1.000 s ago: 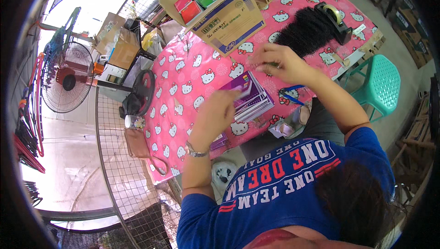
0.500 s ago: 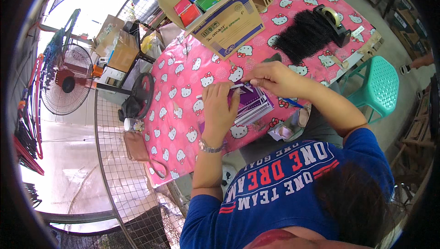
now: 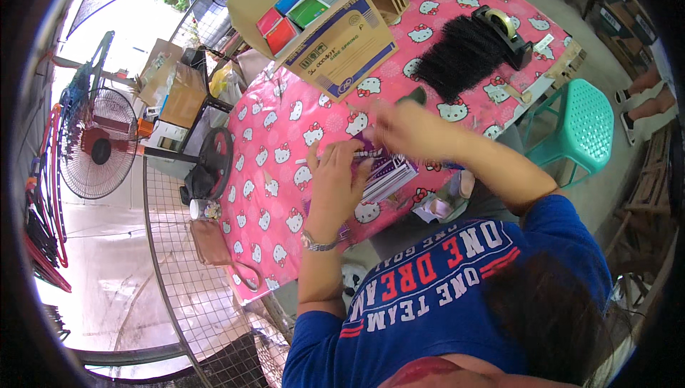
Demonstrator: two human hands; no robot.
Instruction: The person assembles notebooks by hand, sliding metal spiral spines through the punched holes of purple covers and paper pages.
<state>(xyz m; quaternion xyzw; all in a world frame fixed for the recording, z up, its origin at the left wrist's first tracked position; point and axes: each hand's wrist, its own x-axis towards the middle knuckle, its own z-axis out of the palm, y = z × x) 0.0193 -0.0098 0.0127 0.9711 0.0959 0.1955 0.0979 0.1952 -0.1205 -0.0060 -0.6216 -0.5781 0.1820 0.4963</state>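
Observation:
A stack of purple printed pieces (image 3: 389,179) with white edges lies on the pink table near its front edge. My left hand (image 3: 337,177) is closed at the stack's left side, with thumb and fingertips bent over a purple printed piece (image 3: 368,135). Just past the stack's far edge is my right hand (image 3: 410,131), smeared by motion. Its fingers are too blurred to show whether they hold anything. Both forearms reach over the table, and the left wrist bears a metal watch (image 3: 318,244).
An open cardboard box (image 3: 342,49) of colourful small packs stands at the back. Farther right lie a black bristly pile (image 3: 460,59) and a tape dispenser (image 3: 508,31). A green stool (image 3: 578,131) is at the right, a fan (image 3: 100,149) at the left; a brown pouch (image 3: 210,242) lies front left.
My right hand has lifted and shifted slightly from the purple stack and is now blurred. My left hand stays at the stack, its fingers a little more spread. The whole view has shifted slightly.

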